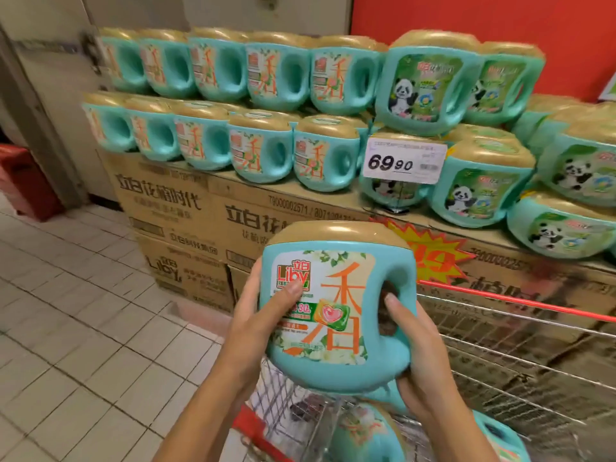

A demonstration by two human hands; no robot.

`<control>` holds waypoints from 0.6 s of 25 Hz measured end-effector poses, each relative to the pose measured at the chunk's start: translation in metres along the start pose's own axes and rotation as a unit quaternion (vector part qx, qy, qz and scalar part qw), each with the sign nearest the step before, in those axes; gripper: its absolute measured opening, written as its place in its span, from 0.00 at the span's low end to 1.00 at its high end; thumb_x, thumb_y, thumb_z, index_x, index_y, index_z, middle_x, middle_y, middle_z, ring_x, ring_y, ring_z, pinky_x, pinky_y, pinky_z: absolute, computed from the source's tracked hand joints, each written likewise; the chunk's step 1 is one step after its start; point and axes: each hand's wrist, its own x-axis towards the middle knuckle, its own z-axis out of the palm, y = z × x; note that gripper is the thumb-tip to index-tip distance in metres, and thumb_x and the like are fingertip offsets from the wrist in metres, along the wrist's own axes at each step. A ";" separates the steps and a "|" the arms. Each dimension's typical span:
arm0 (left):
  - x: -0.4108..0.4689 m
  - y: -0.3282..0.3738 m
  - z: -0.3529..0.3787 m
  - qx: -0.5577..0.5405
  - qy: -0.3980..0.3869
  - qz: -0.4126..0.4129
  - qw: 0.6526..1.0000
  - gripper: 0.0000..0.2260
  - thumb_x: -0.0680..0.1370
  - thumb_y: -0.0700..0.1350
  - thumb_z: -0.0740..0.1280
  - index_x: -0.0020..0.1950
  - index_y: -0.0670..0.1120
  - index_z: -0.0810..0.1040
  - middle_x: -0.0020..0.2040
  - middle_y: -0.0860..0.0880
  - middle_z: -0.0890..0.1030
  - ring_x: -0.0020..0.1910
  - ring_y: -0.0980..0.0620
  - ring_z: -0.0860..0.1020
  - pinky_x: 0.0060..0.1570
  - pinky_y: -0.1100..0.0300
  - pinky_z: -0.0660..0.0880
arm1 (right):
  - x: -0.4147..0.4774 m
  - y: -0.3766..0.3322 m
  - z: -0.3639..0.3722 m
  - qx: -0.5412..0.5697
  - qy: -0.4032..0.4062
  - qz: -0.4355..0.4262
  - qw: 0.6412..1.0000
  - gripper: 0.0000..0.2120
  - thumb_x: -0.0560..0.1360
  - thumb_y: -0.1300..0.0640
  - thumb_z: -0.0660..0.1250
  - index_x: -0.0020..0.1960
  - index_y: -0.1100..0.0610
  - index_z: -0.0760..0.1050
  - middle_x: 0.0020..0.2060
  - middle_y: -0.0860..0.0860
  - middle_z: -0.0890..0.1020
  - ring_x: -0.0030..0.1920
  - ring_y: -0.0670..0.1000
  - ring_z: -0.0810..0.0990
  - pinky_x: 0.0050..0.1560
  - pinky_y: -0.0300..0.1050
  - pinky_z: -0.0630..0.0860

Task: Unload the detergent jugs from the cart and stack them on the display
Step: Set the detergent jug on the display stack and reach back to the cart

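One jug [336, 311] is held up over the cart [500, 345], in front of the display and not yet placed. L hand [256, 315] is clamped on its left side, thumb pressed on the label. R hand [416, 355] is curled round the handle, fingers through the hole. Two rows are seen stacked on the cartons [173, 201]. At least two jugs [363, 435] are left in the cart. Cap-to-base axis is approx. vertical: cap up, label twd. camera, handle to the right.

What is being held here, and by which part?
A teal detergent jug: left hand grips its side, thumb on the label; right hand grips the handle.
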 end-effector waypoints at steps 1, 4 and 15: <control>0.001 0.011 -0.022 0.009 -0.003 0.000 1.000 0.29 0.67 0.54 0.75 0.67 0.58 0.73 0.57 0.45 0.84 0.52 0.44 0.84 0.42 0.56 0.81 | 0.001 0.014 0.021 0.007 0.006 -0.002 1.000 0.17 0.69 0.53 0.68 0.57 0.54 0.81 0.51 0.57 0.84 0.47 0.54 0.83 0.44 0.51 0.82; 0.003 0.043 -0.083 0.027 -0.002 0.006 1.000 0.25 0.67 0.55 0.76 0.62 0.63 0.76 0.55 0.47 0.85 0.50 0.45 0.84 0.40 0.57 0.81 | 0.008 0.046 0.085 0.021 0.012 0.001 1.000 0.15 0.68 0.54 0.68 0.55 0.53 0.82 0.47 0.57 0.85 0.45 0.55 0.83 0.46 0.54 0.80; 0.098 0.098 -0.195 0.053 -0.035 0.012 0.998 0.34 0.62 0.48 0.81 0.65 0.53 0.73 0.53 0.47 0.85 0.49 0.46 0.85 0.40 0.58 0.81 | 0.096 0.087 0.207 0.029 0.045 -0.062 0.997 0.13 0.67 0.57 0.67 0.50 0.54 0.82 0.45 0.57 0.84 0.43 0.55 0.82 0.44 0.53 0.79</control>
